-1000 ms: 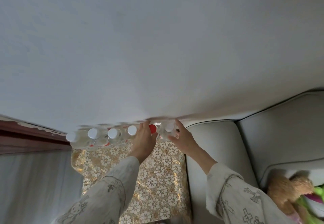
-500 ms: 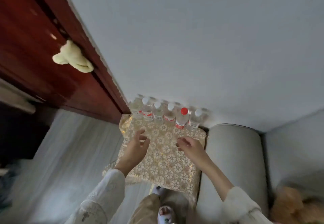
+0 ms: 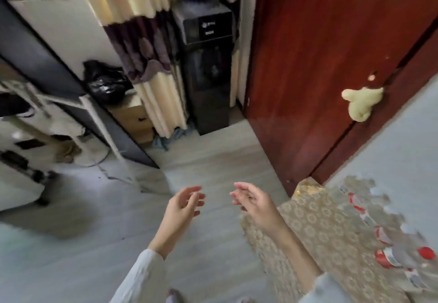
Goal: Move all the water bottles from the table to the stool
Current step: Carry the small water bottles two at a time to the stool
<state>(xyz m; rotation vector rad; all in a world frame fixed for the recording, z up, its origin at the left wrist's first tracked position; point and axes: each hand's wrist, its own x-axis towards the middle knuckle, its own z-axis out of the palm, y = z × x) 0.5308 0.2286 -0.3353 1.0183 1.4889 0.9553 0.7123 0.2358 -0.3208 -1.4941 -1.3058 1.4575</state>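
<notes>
**Both hands empty, bottles lined up along the wall**

The left hand (image 3: 183, 205) and the right hand (image 3: 252, 202) hang in the air over the grey floor (image 3: 94, 243), palms turned toward each other, fingers loosely spread and slightly curled, holding nothing. They are near each other but apart. The right forearm crosses the near left corner of a surface covered with a gold patterned cloth (image 3: 315, 227) (whether this is the table or the stool, I cannot tell). The water bottles (image 3: 384, 238) stand in a blurred row along the cloth's far edge, against the pale wall; one shows a red cap (image 3: 425, 253). A red-brown door (image 3: 320, 65) stands beyond the cloth's far left corner.
</notes>
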